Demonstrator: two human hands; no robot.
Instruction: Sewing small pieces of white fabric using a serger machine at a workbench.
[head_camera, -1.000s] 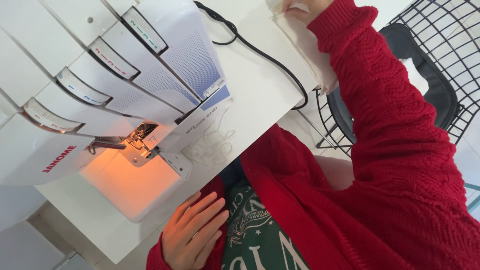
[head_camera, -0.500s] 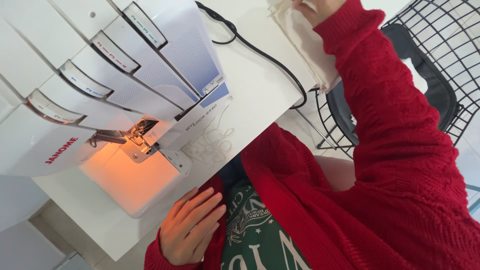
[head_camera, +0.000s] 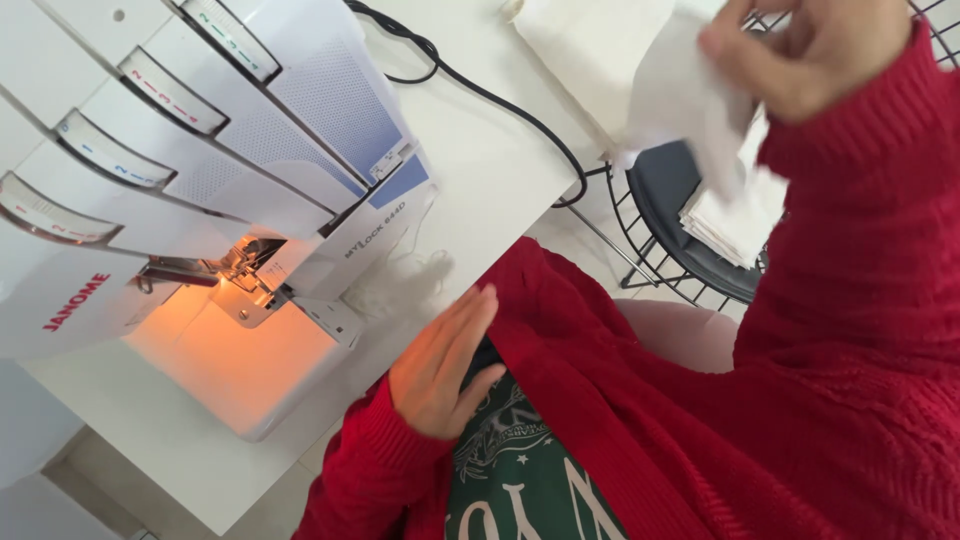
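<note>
A white overlock sewing machine (head_camera: 190, 190) stands on a white table (head_camera: 500, 170), its lit needle area glowing orange. My left hand (head_camera: 440, 365) hovers flat with fingers apart at the table's near edge, just right of the machine, holding nothing. My right hand (head_camera: 810, 50), in a red knitted sleeve, is raised at the upper right and pinches a piece of white fabric (head_camera: 690, 100) that hangs down from it. A tangle of white thread (head_camera: 400, 285) lies on the table by the machine.
A black cable (head_camera: 480, 90) runs across the table behind the machine. More white cloth (head_camera: 580, 40) lies at the table's far edge. A black wire chair (head_camera: 690, 230) to the right carries a stack of folded white fabric pieces (head_camera: 740, 215).
My right hand has lifted a white fabric piece up off the far pile and toward me. My left hand has moved up along the table's edge, and the view has shifted right.
</note>
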